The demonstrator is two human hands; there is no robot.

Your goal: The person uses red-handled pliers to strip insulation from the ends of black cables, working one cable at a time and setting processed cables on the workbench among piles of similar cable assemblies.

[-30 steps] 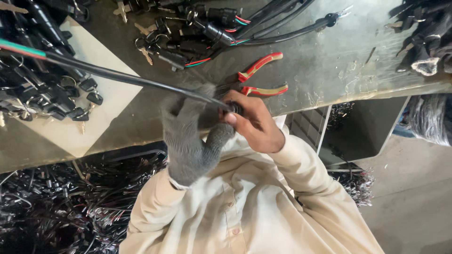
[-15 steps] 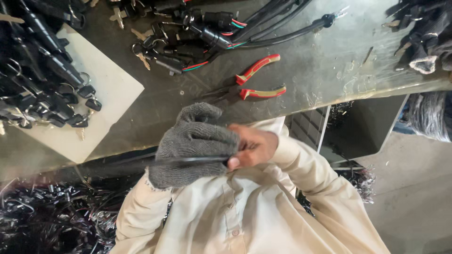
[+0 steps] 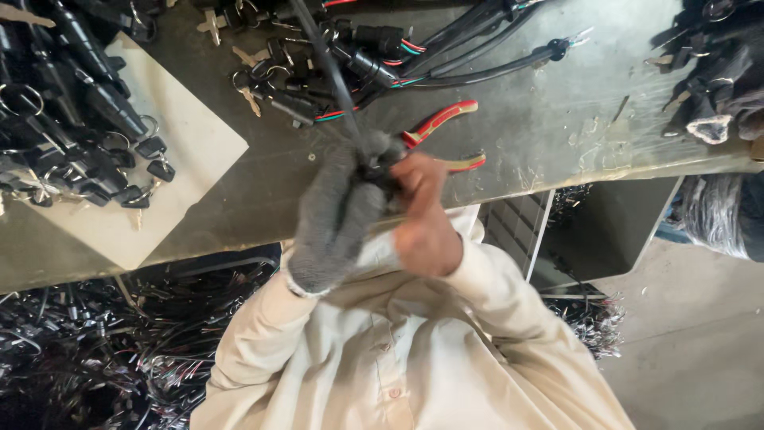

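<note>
Black cable (image 3: 334,80) inside both hands (blurred)

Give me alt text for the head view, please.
A grey knitted-glove left hand and a bare right hand grip a black sheathed cable over a grey metal workbench. Red-and-yellow-handled pliers lie just behind the hands, with black connectors with key rings at the left.

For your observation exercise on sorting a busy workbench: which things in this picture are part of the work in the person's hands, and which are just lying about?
In hand:
left hand, in a grey knit glove
right hand, bare
black cable, gripped by both hands

Lying about:
red-handled pliers on the bench
keys and black connectors on the pale board
other cables
wire heap under the bench
</note>
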